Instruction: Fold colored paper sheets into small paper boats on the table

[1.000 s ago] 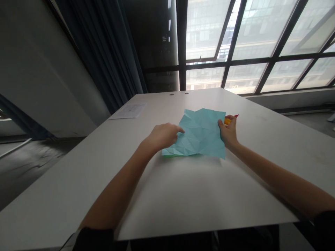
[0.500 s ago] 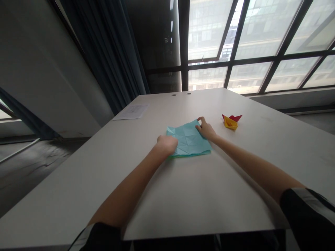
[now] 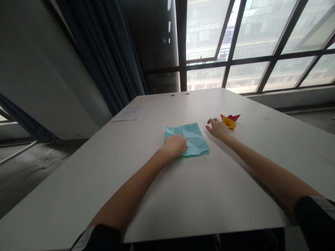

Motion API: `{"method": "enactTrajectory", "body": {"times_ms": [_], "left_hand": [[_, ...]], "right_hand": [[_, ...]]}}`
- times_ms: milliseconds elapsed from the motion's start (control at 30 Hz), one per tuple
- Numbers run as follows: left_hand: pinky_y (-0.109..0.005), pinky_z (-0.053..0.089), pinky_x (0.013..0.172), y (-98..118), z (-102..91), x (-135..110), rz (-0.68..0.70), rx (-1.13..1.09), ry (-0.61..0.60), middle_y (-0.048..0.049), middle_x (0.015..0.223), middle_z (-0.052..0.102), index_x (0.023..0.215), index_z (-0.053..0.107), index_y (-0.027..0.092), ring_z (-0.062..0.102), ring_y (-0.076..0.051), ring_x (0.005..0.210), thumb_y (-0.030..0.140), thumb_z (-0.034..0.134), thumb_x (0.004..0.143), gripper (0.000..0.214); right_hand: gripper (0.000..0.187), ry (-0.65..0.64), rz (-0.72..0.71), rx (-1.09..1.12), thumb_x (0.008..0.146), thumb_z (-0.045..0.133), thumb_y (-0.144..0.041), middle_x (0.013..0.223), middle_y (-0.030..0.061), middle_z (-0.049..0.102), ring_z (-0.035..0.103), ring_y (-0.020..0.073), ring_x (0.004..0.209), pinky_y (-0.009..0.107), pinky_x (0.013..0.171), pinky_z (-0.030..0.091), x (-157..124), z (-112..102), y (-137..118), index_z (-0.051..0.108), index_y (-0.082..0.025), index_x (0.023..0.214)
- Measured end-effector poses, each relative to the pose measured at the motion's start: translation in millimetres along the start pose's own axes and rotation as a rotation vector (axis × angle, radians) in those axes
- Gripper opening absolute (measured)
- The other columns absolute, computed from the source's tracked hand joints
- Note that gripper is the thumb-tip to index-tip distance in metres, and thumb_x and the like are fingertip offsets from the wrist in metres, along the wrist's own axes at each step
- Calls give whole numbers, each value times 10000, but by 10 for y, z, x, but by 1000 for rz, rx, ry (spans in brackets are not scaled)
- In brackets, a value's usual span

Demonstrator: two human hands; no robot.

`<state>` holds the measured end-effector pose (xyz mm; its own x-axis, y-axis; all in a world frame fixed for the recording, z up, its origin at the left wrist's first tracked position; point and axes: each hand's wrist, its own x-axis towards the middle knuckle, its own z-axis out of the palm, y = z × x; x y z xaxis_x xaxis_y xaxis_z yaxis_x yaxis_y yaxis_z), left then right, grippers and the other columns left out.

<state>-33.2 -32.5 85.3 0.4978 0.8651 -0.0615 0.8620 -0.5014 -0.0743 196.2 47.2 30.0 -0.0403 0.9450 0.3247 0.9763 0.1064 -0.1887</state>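
A light blue, creased square of paper (image 3: 196,139) lies unfolded in the middle of the table, with a thin greenish edge showing along its near side. My left hand (image 3: 176,145) rests on the left part of this paper, fingers laid on its surface. To the right of the sheet, my right hand (image 3: 217,129) hovers low with its fingers apart and holds nothing. Just beyond it stand a yellow folded paper boat (image 3: 229,122) and, behind that, a red one (image 3: 235,117). My right hand partly overlaps the yellow boat's left side.
The white table (image 3: 157,195) stretches away towards large framed windows (image 3: 206,31). A printed paper sheet (image 3: 131,112) lies near its left edge. Two round holes sit at the far end, and a dark blue curtain (image 3: 110,52) hangs behind.
My right hand has let go of the blue paper's far right corner and moved right, close to the boats. My left hand has slid right onto the paper, which now lies flatter.
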Motion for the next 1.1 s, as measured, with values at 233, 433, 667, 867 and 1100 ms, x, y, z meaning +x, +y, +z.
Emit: {"method": "enactTrajectory", "body": {"times_ms": [233, 433, 667, 867, 1100], "left_hand": [[-361, 429, 805, 112, -56, 10, 171, -54, 54, -124, 1044, 564, 1155, 532, 195, 521, -270, 1008, 334, 471, 814, 374], [-343, 435, 776, 145, -105, -1, 204, -116, 103, -104, 1016, 598, 1128, 555, 197, 541, -263, 990, 345, 432, 834, 352], [-291, 443, 749, 115, -57, 78, 132, -453, 140, -61, 950, 648, 1039, 600, 201, 587, -207, 897, 378, 446, 827, 316], [-246, 463, 627, 111, -29, 152, -87, -1010, 185, -87, 983, 628, 1157, 481, 153, 618, -161, 769, 468, 485, 804, 473], [-184, 439, 502, 146, -80, 161, -213, -1410, 235, -47, 912, 616, 1050, 438, 180, 609, -113, 663, 357, 515, 792, 322]], "right_hand": [[324, -36, 213, -284, 806, 466, -278, 1095, 201, 533, 509, 304, 967, 403, 705, 403, -7, -251, 716, 531, -146, 1095], [223, 19, 209, -254, 822, 427, -136, 965, 224, 596, 528, 315, 935, 419, 707, 368, -55, -303, 834, 573, -114, 988], [159, 30, 89, -116, 807, 476, -226, 891, 154, 636, 582, 260, 810, 353, 651, 394, -36, -410, 600, 600, -156, 878], [92, 23, -438, 309, 804, 482, -280, 837, 52, 632, 569, 179, 711, 296, 636, 419, -257, -633, -42, 511, -202, 845], [96, -48, -626, 441, 804, 499, -278, 786, 25, 605, 539, 145, 655, 277, 621, 410, -562, -724, -484, 439, -220, 851]]}}
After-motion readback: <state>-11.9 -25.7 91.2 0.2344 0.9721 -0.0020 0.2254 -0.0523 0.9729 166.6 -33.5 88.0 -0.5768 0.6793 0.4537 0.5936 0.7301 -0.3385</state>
